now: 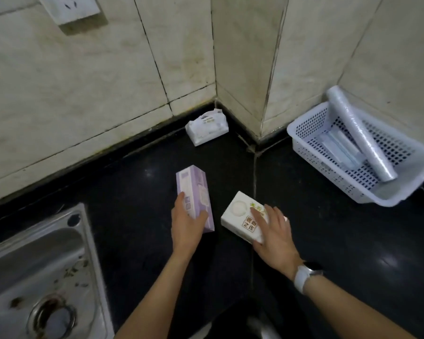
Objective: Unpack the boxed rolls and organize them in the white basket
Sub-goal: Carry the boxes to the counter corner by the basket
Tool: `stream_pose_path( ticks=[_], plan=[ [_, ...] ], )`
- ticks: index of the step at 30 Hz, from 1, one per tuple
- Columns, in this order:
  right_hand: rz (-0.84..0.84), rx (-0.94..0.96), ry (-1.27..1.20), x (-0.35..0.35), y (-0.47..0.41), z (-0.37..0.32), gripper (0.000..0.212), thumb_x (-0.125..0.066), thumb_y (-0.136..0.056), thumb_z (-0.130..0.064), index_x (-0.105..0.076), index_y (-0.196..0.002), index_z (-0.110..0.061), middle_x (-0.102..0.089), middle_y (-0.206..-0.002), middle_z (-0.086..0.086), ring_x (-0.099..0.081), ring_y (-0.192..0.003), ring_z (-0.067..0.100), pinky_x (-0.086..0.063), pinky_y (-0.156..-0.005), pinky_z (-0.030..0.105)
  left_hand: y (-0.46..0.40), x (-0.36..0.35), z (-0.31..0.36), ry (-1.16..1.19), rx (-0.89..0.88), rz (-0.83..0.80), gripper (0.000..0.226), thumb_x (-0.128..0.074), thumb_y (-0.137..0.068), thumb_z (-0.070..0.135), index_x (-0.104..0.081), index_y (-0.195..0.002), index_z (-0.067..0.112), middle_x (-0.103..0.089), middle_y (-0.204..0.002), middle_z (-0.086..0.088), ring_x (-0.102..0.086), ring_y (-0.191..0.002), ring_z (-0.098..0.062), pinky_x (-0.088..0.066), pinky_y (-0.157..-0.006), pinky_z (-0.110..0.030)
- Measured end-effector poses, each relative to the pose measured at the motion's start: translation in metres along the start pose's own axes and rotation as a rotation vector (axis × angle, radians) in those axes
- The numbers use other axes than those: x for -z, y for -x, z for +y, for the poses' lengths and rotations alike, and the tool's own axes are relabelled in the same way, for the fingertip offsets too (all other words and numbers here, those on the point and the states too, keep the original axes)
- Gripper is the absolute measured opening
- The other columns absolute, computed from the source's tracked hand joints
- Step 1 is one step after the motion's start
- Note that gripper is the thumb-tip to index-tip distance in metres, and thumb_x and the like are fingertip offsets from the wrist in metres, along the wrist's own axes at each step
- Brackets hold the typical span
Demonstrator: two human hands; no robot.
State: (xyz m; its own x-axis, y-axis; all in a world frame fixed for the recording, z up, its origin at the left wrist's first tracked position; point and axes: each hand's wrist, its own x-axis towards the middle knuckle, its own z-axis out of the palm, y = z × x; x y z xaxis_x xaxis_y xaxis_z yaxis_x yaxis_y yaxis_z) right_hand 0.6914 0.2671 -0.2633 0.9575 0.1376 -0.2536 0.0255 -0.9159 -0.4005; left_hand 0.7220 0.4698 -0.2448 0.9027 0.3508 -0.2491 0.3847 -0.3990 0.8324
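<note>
A purple box [194,189] lies on the black counter, and my left hand [187,226] grips its near end. Beside it to the right lies a white box [240,216] with a round window and printed characters; my right hand [274,236] rests flat on its near right part, fingers spread. The white basket [311,123] stands at the right against the wall. A clear film roll [360,135] leans across it, and more packaged rolls [338,150] lie on its bottom.
A white tissue pack [207,127] stands in the far corner by the tiled wall. A steel sink [34,272] fills the lower left. A wall socket [69,6] sits at the upper left. My right wrist wears a white watch [304,275].
</note>
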Motion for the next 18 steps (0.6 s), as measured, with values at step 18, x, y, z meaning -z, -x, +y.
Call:
stream_pose_path(
  ticks=[18],
  plan=[
    [-0.017,0.491,0.485,-0.006,-0.325,-0.178,0.065,-0.031,-0.091,-0.001,-0.002,-0.144,-0.023,-0.002,-0.157,0.007,0.001,-0.143,0.031,-0.003,-0.116,0.042,-0.170,0.101,-0.050,0.046,0.026,0.160,0.075,-0.064,-0.079,0.021,-0.021,-0.138,0.037,-0.036,-0.138,0.002,-0.037,-0.103,0.001,-0.037,-0.080,-0.018]
  ],
)
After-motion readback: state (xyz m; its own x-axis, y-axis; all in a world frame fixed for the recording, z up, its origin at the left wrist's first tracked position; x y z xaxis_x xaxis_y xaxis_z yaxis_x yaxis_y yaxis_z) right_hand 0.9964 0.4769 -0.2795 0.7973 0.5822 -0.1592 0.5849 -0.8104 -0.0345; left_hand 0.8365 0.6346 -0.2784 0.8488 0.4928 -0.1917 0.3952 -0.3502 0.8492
